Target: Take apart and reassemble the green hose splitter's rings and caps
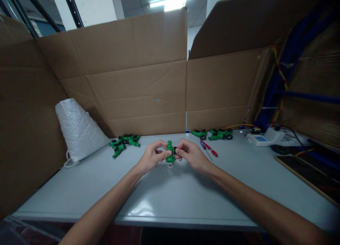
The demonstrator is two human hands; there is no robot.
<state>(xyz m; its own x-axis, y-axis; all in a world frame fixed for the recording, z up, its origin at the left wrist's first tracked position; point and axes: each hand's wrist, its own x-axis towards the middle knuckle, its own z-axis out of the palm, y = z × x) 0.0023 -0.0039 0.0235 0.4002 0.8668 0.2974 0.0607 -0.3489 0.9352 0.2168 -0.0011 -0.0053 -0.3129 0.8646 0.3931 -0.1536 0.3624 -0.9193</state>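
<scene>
A small green toy vehicle (170, 155) is held upright above the middle of the table, with a pale ring-like part at its lower end. My left hand (154, 155) grips its left side between thumb and fingers. On its other side, my right hand (190, 154) pinches a small black part (175, 150) that touches the green body. Whether this part is fixed to the body, I cannot tell. Two red-handled screwdrivers (209, 148) lie just beyond my right hand.
Several similar green toys (123, 141) lie in a heap at the back left, and more green toys with black wheels (220, 134) at the back right. A white wrapped bundle (78, 128) leans left. Cardboard walls (138, 85) enclose the grey table (170, 199). A power strip (273, 137) sits right.
</scene>
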